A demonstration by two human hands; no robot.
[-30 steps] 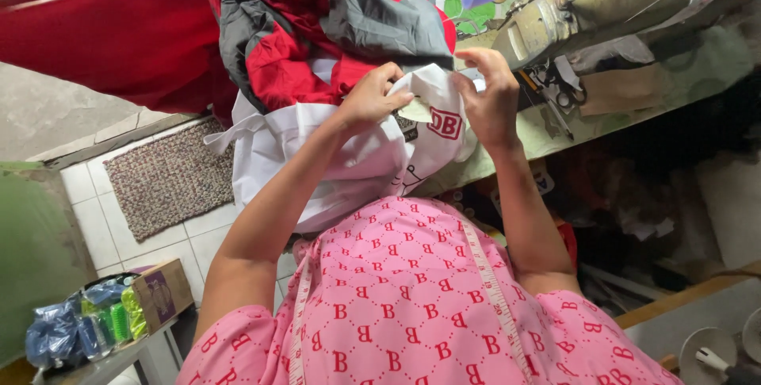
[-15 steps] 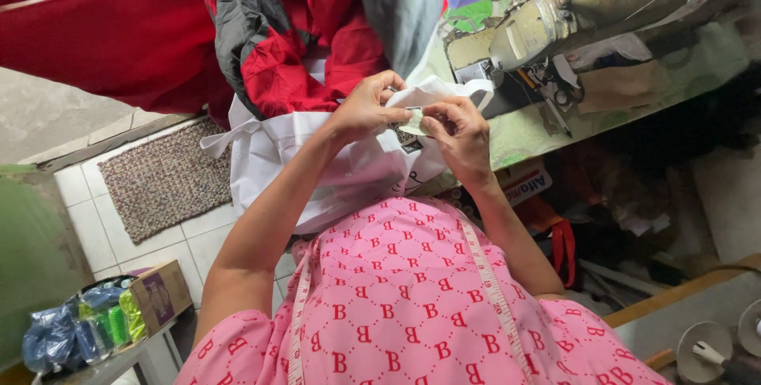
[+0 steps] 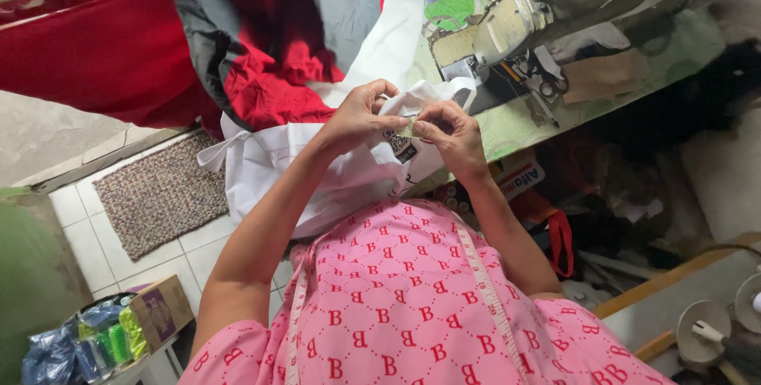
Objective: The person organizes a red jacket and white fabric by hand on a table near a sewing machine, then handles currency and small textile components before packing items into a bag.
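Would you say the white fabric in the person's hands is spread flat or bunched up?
Bunched up: the white fabric hangs creased, both hands' fingers pinching one edge.

A cramped sewing corner seen from above, tiled floor on one side and a cluttered table on the other.

The floor (image 3: 87, 242) is laid with pale square tiles, and a woven grey-brown mat (image 3: 162, 191) lies on it beside a strip of bare concrete (image 3: 47, 135). A table with a worn green top (image 3: 539, 119) carries an old cream sewing machine (image 3: 539, 12). Under the table sit dark clutter and a red bag (image 3: 559, 234). At lower left a small shelf holds a cardboard box (image 3: 162, 314) and bagged green and blue thread spools (image 3: 79, 349). A wooden bench edge (image 3: 674, 274) crosses the lower right. The light is soft and even.
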